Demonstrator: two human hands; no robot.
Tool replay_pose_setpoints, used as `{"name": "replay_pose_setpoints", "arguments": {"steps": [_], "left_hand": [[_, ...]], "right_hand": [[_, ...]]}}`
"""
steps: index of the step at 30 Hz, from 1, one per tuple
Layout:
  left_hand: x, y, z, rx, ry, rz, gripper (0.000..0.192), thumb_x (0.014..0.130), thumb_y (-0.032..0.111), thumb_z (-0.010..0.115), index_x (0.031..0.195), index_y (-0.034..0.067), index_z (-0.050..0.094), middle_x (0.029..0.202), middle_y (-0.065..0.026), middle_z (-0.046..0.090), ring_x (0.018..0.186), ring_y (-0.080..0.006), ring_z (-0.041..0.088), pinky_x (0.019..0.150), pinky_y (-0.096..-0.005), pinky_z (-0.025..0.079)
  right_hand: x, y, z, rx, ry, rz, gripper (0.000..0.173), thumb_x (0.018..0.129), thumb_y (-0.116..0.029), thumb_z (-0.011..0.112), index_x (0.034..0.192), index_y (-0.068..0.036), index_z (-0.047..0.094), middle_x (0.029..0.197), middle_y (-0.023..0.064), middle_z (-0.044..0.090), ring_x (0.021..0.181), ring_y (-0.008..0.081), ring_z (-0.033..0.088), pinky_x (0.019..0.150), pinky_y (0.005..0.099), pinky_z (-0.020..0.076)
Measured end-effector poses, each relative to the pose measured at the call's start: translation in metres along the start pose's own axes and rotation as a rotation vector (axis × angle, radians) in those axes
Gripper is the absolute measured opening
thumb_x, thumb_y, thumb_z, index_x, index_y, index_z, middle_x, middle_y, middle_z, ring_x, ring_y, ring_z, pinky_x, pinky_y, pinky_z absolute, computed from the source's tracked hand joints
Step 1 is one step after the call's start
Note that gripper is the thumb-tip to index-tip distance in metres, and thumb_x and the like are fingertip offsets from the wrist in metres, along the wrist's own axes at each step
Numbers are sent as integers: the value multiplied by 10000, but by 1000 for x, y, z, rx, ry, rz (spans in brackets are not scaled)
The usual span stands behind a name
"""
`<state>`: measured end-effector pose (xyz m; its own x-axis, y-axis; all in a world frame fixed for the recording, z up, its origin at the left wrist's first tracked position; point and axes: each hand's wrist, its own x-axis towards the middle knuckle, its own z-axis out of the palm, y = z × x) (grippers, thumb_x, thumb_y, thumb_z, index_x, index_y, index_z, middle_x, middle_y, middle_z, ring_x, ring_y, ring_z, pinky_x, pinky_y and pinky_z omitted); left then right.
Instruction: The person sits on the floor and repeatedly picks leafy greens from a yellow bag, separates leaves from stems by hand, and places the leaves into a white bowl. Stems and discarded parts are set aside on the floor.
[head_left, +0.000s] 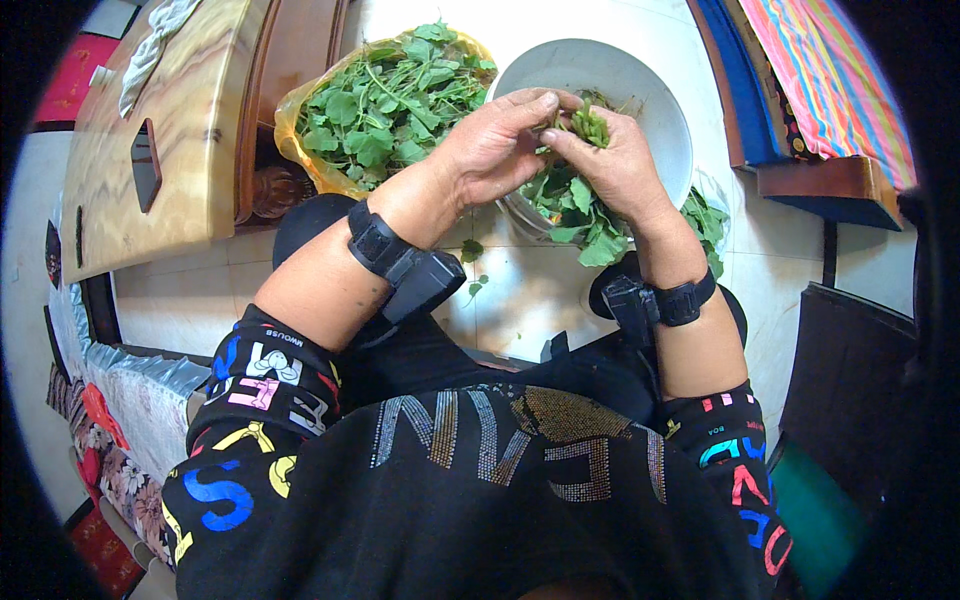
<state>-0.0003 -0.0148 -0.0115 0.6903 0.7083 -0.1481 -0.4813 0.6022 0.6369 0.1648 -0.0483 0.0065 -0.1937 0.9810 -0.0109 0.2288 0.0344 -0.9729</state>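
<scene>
My right hand is closed around a bunch of leafy green stems, the cut-looking stem ends up and the broad leaves hanging below. Against the stem ends, my left hand has its thumb and fingertips close together; whether something is pinched there is hard to tell. Both hands are over the near left part of a wide grey basin, which has brownish root-like scraps inside. To the left stands a yellow plastic bag heaped with leafy greens.
A marble-patterned table with a phone and a cloth is at the left. Loose leaves lie on the tiled floor. More greens sit right of the basin, near a wooden seat with striped cloth.
</scene>
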Motion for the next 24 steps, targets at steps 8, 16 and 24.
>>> {"name": "replay_pose_setpoints", "arguments": {"steps": [8,16,24], "left_hand": [[2,57,-41,-64,239,177,448,929,344,449,1180,-22,512,1214,-183,514,1178,-312,457,1032,-464,347],[-21,125,-102,-137,390,379,326,905,232,514,1095,-29,553,1126,-189,557,1156,-314,475,1008,-451,382],[-19,118,-148,1086,673,95,301,857,207,616,1087,13,602,949,-37,641,832,-121,599,691,-248,481]], "right_hand": [[-5,0,-27,924,-8,249,218,907,-239,550,983,-40,598,766,52,584,600,123,523,558,219,444],[-12,-8,-42,1080,-72,140,297,920,-242,528,1086,4,549,618,-32,431,767,135,505,682,209,441],[-9,-8,-49,1048,43,58,220,945,-173,470,1053,-2,557,577,-43,386,736,141,472,744,265,394]]}}
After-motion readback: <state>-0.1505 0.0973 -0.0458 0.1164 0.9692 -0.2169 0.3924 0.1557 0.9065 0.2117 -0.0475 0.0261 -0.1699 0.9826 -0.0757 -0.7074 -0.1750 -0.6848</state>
